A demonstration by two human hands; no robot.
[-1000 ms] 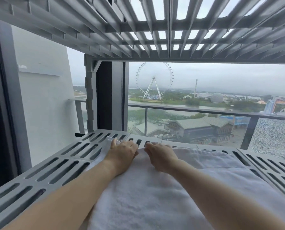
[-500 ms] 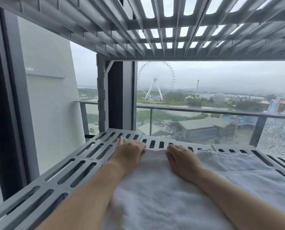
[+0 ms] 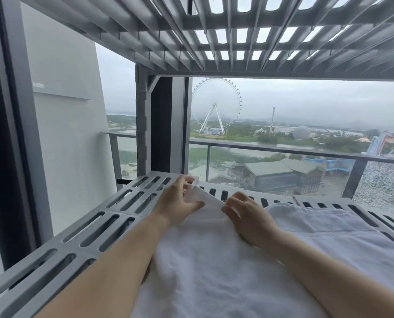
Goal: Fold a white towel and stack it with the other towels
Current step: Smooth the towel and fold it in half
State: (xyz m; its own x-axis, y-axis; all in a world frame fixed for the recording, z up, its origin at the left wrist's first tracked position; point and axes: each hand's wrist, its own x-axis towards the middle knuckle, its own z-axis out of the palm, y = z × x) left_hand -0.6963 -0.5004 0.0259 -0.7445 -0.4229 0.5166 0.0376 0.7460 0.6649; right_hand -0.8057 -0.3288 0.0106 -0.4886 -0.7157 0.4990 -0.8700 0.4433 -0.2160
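A white towel (image 3: 214, 271) lies on the grey slotted shelf (image 3: 95, 228), stretching from the near edge to the far side. Its far left corner is raised off the shelf in a peak between my hands. My left hand (image 3: 177, 203) pinches that corner, with the thumb on top and the fingers behind it. My right hand (image 3: 246, 216) lies on the towel just to the right, its fingers curled over the raised far edge. Another white towel (image 3: 329, 226) lies flat to the right, partly under my right forearm.
A second slotted shelf (image 3: 237, 37) hangs close overhead. A dark frame and a white wall (image 3: 60, 134) stand on the left. Behind the shelf are a window, a grey post (image 3: 143, 125) and a balcony rail (image 3: 283, 149).
Both hands lay on the towel's flat far edge. Now the far left corner is lifted into a peak, the left hand has opened round it, and the right hand has shifted right.
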